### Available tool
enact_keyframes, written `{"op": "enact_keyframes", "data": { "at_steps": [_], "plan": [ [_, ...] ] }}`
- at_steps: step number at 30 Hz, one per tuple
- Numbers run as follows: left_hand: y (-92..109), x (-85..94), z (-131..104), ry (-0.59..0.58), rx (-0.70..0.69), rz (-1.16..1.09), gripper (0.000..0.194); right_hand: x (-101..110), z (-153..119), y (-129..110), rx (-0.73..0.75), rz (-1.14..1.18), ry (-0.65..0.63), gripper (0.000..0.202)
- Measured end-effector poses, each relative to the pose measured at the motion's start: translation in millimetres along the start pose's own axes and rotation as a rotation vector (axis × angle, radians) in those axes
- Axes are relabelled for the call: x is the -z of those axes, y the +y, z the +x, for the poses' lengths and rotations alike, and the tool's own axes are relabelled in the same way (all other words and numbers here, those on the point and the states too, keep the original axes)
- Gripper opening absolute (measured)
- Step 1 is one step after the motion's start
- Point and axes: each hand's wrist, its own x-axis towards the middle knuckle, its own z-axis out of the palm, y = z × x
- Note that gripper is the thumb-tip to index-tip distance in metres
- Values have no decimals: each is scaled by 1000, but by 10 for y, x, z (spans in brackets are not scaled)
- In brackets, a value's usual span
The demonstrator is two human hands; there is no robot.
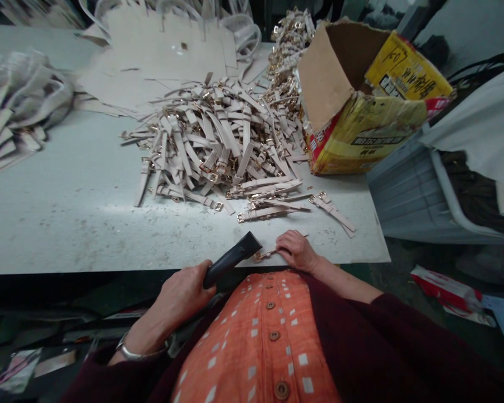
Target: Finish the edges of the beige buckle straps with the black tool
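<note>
Near the table's front edge, my left hand (189, 291) is wrapped round a black tube-shaped tool (233, 258) with a wider, flat-cut end; its exact kind does not show. The tool's wide end points up and right, towards my right hand (297, 249). Those right fingers are closed on a thin pale buckle strap (269, 254), whose gold buckle sticks out on the left, close to the tool's end. Beyond both hands lies a large heap of pale buckle straps (218, 131). Several more straps (273, 210) lie side by side in front of the heap.
A yellow cardboard box (361, 134) stands open at the right. Beside the table is a grey plastic bin (411, 196). Pale flat panels with handles (151, 50) lie at the back, and a bundle of pale straps (25, 106) at the left. Two straps (334, 212) lie apart on the right.
</note>
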Motion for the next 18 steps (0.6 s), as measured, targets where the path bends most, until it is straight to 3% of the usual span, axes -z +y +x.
{"op": "enact_keyframes", "data": {
  "at_steps": [8, 18],
  "plan": [
    [52, -133, -69, -49, -46, 15, 33, -20, -55, 79, 31, 133, 15, 9],
    [489, -55, 88, -38, -53, 3, 34, -1, -18, 93, -29, 219, 19, 7]
  ]
}}
